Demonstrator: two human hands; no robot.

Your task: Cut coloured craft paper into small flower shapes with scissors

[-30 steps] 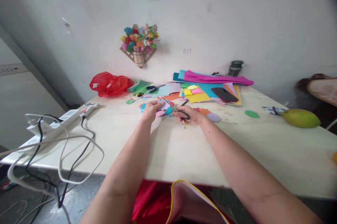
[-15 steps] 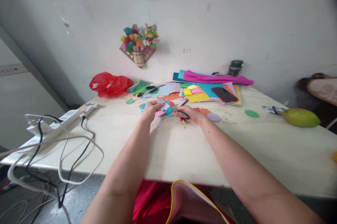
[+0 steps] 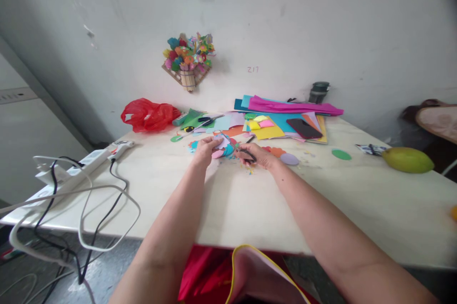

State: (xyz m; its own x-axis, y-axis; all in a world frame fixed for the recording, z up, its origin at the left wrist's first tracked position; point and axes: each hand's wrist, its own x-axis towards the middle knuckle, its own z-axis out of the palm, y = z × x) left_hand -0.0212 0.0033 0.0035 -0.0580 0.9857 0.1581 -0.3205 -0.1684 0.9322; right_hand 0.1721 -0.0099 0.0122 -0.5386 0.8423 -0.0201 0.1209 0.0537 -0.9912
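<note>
Wht tbl (image 3: 246, 213): pwr strip (image 3: 76, 171), red bag (image 3: 150, 116), ppr cutouts (image 3: 289, 159), grn fruit (image 3: 408, 160).

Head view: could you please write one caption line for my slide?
Left hand holding lilac paper, right hand holding black-handled scissors, at a pale table with colourful sheets.

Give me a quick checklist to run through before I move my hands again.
1. Scissors in the right hand: ok.
2. Lilac paper held by the left hand: ok.
3. Left hand clear of the cutting edges: cannot tell, too small to see.
4. Table free of scraps by the right hand: not ok, small bits lie there.
5. Phone apart from both hands: ok.
6. Power strip apart from both hands: ok.
</note>
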